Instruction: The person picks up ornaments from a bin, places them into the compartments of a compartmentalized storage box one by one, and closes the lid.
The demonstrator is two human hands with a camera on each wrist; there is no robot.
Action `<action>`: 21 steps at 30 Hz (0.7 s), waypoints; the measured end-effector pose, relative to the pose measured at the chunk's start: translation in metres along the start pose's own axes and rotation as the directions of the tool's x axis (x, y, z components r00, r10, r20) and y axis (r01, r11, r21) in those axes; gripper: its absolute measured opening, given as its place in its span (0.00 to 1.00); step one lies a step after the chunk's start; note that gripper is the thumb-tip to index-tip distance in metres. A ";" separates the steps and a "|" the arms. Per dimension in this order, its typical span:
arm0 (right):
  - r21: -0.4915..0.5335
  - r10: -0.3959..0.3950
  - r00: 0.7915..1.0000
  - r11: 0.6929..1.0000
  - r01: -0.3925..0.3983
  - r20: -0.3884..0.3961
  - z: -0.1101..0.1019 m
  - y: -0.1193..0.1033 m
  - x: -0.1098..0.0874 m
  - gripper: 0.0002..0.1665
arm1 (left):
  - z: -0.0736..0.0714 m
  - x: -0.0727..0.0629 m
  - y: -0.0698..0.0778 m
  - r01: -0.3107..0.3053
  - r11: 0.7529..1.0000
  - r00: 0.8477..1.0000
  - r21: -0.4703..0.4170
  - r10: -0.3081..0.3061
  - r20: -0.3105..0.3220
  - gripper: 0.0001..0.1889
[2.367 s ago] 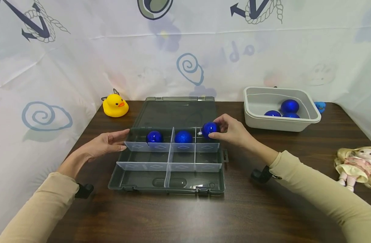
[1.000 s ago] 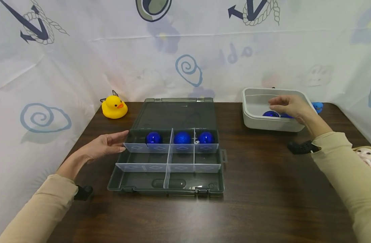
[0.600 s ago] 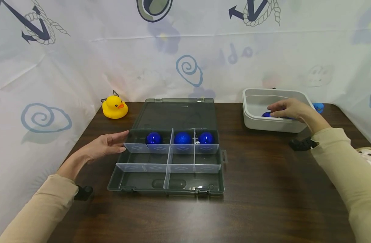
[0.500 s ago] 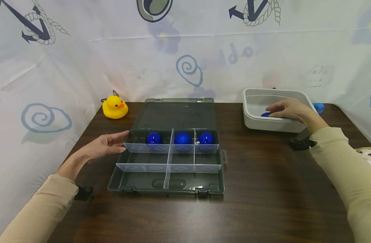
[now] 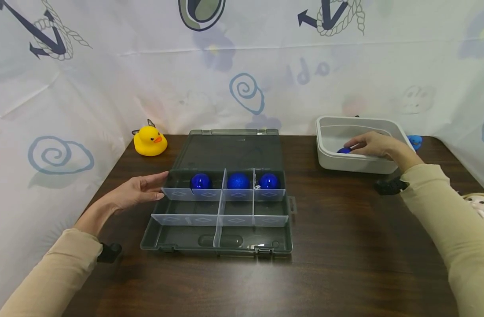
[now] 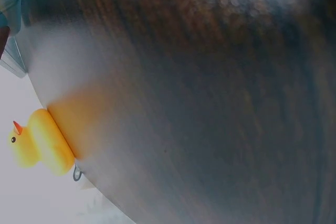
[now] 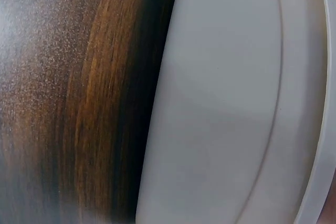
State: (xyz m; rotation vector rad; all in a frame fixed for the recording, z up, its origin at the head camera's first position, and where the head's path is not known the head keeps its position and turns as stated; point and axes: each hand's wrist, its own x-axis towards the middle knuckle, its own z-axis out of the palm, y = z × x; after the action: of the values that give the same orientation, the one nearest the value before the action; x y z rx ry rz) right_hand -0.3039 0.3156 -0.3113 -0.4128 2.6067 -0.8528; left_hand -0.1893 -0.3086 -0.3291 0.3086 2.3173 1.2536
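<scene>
My right hand (image 5: 374, 144) reaches down into the white plastic bin (image 5: 353, 164) and grips a blue Christmas ball (image 5: 343, 150), only part of which shows past the fingers. Extended fingers of my left hand (image 5: 129, 193) rest at the left edge of a grey divided organizer box (image 5: 182, 236), which lies with its lid (image 5: 230, 149) folded back. Its back row holds a shiny ball (image 5: 201, 181) at left, a glittery ball (image 5: 238, 180) in the middle and another shiny ball (image 5: 269, 181) at right. The bin's front wall hides whatever lies lower inside.
A yellow rubber duck (image 5: 150, 141) sits at the table's back left. Behind the bin's right end is a small blue toy (image 5: 415, 141). A doll (image 5: 478, 206) lies at the far right, partly behind my right sleeve. Patterned white cloth (image 5: 166, 79) surrounds the dark wooden table (image 5: 325, 273).
My right hand let go of a ball in the box's back right compartment, moved right to the bin, and lowered in onto another ball. The left hand stayed at the box's edge.
</scene>
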 end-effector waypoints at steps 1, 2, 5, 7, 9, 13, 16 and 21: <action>-0.011 0.008 1.000 1.000 -0.008 -0.005 0.001 -0.001 0.000 0.27 | 0.000 0.000 0.000 0.001 1.000 1.000 -0.001 -0.001 0.000 0.42; -0.025 0.017 1.000 1.000 -0.017 -0.013 0.002 -0.002 0.000 0.27 | 0.000 0.000 0.000 0.000 1.000 1.000 -0.001 0.000 -0.001 0.42; -0.050 0.031 0.999 0.998 -0.032 -0.030 0.003 -0.003 0.000 0.27 | 0.001 0.000 -0.001 0.001 1.000 1.000 -0.004 -0.001 -0.004 0.42; -0.050 0.029 0.999 0.998 -0.031 -0.029 0.004 -0.003 0.000 0.27 | 0.001 0.000 -0.001 0.001 1.000 1.000 -0.007 -0.001 -0.004 0.42; -0.037 0.025 0.999 0.999 -0.026 -0.022 0.003 -0.004 0.000 0.27 | 0.001 0.000 -0.001 0.002 1.000 1.000 -0.007 -0.002 -0.004 0.42; -0.028 0.033 0.999 0.999 -0.034 -0.038 0.002 -0.005 -0.002 0.31 | 0.001 0.000 -0.001 0.009 1.000 1.000 -0.011 -0.009 -0.005 0.42; 0.000 0.060 0.996 0.998 -0.060 -0.068 0.001 -0.006 -0.003 0.35 | 0.001 0.001 -0.001 0.018 1.000 1.000 -0.018 -0.018 -0.007 0.42; 0.122 0.094 0.985 0.990 -0.076 -0.146 0.000 -0.010 -0.009 0.40 | 0.000 0.001 -0.002 0.020 0.999 1.000 -0.025 -0.021 -0.004 0.43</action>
State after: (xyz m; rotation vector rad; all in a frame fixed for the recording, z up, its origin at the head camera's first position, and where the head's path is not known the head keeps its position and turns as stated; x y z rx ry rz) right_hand -0.2940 0.3111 -0.3033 -0.2107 2.6723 -1.0368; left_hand -0.1904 -0.3096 -0.3309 0.2733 2.3012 1.2731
